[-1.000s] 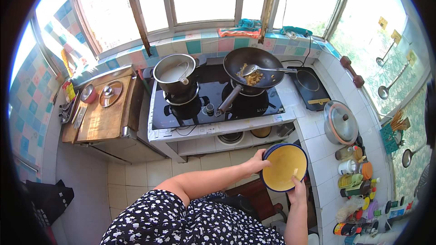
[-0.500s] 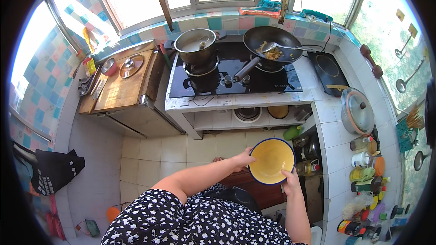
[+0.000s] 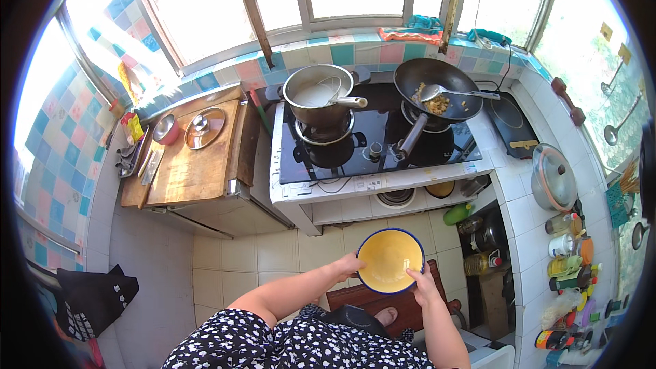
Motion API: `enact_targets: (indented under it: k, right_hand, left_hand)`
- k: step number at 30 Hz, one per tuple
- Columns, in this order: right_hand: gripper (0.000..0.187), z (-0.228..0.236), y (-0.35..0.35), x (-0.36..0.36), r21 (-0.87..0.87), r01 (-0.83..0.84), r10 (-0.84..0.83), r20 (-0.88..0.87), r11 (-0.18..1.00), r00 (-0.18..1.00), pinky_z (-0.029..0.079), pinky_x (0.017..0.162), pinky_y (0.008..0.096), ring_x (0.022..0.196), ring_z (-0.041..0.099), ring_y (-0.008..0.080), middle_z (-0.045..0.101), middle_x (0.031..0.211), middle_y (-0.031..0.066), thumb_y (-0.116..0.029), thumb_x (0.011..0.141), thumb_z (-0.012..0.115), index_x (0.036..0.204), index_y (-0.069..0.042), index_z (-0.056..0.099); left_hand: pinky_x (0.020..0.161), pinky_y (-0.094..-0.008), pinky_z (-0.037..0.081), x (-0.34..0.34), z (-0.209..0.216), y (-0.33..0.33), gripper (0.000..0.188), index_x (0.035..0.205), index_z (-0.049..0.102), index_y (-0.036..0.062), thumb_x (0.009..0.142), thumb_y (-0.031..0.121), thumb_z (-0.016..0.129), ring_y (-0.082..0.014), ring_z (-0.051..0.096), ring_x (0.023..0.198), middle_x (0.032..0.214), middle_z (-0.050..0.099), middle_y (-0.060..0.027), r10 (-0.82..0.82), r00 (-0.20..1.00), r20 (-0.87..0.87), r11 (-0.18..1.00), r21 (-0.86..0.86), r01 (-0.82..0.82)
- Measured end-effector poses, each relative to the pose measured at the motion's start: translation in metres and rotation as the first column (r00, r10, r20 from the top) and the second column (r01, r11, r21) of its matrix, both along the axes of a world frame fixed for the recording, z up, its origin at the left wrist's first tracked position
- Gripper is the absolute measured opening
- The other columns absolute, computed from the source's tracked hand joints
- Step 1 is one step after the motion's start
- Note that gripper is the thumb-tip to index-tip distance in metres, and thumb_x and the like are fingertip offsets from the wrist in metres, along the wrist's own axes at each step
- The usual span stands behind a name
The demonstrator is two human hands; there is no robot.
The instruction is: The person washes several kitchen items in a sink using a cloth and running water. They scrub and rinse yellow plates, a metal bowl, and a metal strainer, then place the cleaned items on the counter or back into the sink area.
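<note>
A yellow enamel bowl (image 3: 391,256) with a dark blue rim is held out in front of me, its hollow facing up. On its left side my left hand (image 3: 350,264) grips the rim. My right hand (image 3: 425,283) closes on the lower right rim, with the thumb over the inner wall. Nothing lies in the bowl. Beyond it, on the black gas stove (image 3: 307,164), stand a deep pot (image 3: 318,89) with whitish liquid and a ladle-like utensil with a pale handle, and a dark wok (image 3: 437,82) with browned food pieces and a metal spatula (image 3: 454,92).
To the left, a wooden board (image 3: 181,178) carries a pot lid (image 3: 204,128), a red bowl (image 3: 166,130) and a knife (image 3: 152,167). Along the right counter sit a glass-lidded pot (image 3: 553,176), an induction plate (image 3: 507,123) and several jars (image 3: 564,246). Bottles stand on the low shelf.
The bowl and both hands have shifted slightly left and down in the picture. My view has turned left, so the stove appears further right and lower. Both hands keep their hold.
</note>
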State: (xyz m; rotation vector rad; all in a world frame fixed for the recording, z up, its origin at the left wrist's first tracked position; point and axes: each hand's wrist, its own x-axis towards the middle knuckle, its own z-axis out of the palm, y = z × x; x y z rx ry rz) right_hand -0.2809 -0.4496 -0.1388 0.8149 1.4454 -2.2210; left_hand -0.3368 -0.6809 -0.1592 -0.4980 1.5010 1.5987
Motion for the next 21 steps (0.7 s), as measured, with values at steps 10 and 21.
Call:
enact_targets:
  k: [10, 21]
  right_hand:
    - [0.075, -0.065, -0.131, -0.037, -0.001, 0.052, -0.051, 0.122, 0.999, 0.991, 0.039, 0.091, 0.0416, 0.116, 0.044, 0.0242, 0.044, 0.126, 0.0113, -0.010, 0.075, 0.064, 0.137, -0.008, 0.021]
    - [0.088, -0.208, -0.165, -0.087, 0.199, -0.029, 0.033, -0.014, 0.980, 0.999, 0.031, 0.102, 0.0371, 0.120, 0.041, 0.0283, 0.036, 0.134, 0.0198, -0.019, 0.071, 0.070, 0.139, -0.001, 0.017]
  left_hand:
    - [0.078, -0.0441, 0.050, -0.021, -0.067, -0.122, 0.040, 0.124, 0.038, 0.0035, 0.084, 0.002, 0.046, -0.0282, 0.058, 0.094, 0.111, 0.055, -0.0141, 0.084, 0.988, 0.131, 0.996, 0.030, -0.089]
    - [0.094, -0.0470, 0.042, -0.036, -0.176, -0.149, 0.041, 0.127, 0.035, -0.0010, 0.086, 0.000, 0.043, -0.0329, 0.049, 0.112, 0.127, 0.043, -0.0166, 0.276, 0.940, 0.199, 0.931, 0.188, -0.314]
